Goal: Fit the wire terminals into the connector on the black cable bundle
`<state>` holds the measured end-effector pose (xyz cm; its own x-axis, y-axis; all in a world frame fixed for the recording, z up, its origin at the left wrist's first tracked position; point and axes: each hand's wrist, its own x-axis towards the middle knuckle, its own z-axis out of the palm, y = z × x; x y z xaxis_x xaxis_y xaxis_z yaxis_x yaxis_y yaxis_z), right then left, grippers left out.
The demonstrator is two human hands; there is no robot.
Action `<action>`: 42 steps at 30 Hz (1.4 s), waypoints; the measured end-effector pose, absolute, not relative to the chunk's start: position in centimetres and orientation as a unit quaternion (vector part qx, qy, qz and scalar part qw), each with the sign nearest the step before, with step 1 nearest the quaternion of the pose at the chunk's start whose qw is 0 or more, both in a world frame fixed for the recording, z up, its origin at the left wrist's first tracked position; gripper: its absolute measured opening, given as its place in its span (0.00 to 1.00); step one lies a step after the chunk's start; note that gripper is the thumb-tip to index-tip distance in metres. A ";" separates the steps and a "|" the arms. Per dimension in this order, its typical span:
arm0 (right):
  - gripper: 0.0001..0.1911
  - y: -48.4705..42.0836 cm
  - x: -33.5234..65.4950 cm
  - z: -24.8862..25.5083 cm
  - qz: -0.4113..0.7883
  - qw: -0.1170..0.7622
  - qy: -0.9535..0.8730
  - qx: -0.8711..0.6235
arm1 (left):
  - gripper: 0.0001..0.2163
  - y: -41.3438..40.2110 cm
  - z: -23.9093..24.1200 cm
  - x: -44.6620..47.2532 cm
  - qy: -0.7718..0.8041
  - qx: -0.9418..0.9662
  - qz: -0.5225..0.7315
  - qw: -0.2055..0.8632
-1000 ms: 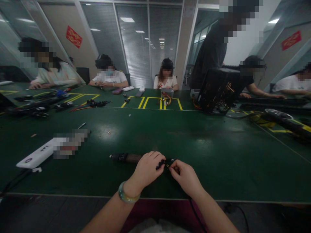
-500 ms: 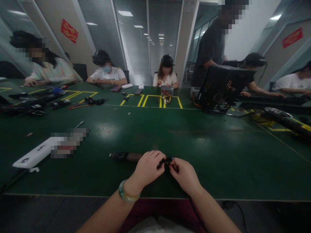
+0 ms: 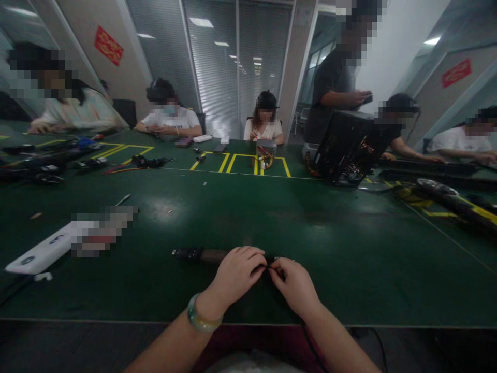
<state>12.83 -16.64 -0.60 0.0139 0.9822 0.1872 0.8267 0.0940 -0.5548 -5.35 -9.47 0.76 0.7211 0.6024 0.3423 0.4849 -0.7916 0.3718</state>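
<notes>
A dark rod-shaped device [image 3: 209,255] with a brownish middle section and a metal tip at its left end lies on the green table. My left hand [image 3: 240,269] is in front of its right part, fingers curled and closed, covering what they hold. Beside it my right hand [image 3: 295,282] pinches a thin dark wire [image 3: 268,267] close to the left fingertips. A black cable [image 3: 312,347] hangs below my right wrist, over the table edge. The device's right end is mostly hidden by my hands.
A white power strip [image 3: 42,251] lies at the left. Across the green table [image 3: 174,300] are a black computer case [image 3: 345,147], cables [image 3: 145,161], and a power supply with coloured wires [image 3: 266,147]. Several people sit opposite; a person [image 3: 334,77] stands behind the case.
My hands stay close together, with fingertips slightly shifted and the dark piece at my left fingers less visible. The standing person has raised a hand holding a small dark object.
</notes>
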 end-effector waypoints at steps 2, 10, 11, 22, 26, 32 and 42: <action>0.04 -16.6 12.8 -0.6 0.142 0.274 -0.689 -0.656 | 0.04 -9.4 0.6 -5.4 0.290 0.918 0.236 0.131; 0.04 -16.6 12.9 -0.5 0.151 0.272 -0.689 -0.655 | 0.06 -9.4 0.7 -5.4 0.298 0.916 0.228 0.141; 0.04 -16.6 12.9 -0.4 0.151 0.272 -0.689 -0.654 | 0.07 -9.5 0.7 -5.3 0.299 0.916 0.229 0.140; 0.05 -16.7 12.9 -0.6 0.145 0.274 -0.696 -0.648 | 0.06 -10.0 0.5 -4.7 0.302 0.912 0.248 0.126; 0.05 -16.6 12.9 -0.7 0.147 0.280 -0.695 -0.646 | 0.05 -10.0 0.3 -4.6 0.301 0.914 0.244 0.121; 0.05 -16.6 12.8 -0.5 0.144 0.280 -0.695 -0.647 | 0.06 -10.2 0.9 -4.5 0.315 0.913 0.231 0.122; 0.05 -16.6 12.8 -0.5 0.144 0.278 -0.689 -0.653 | 0.09 -10.3 1.1 -4.7 0.323 0.906 0.241 0.131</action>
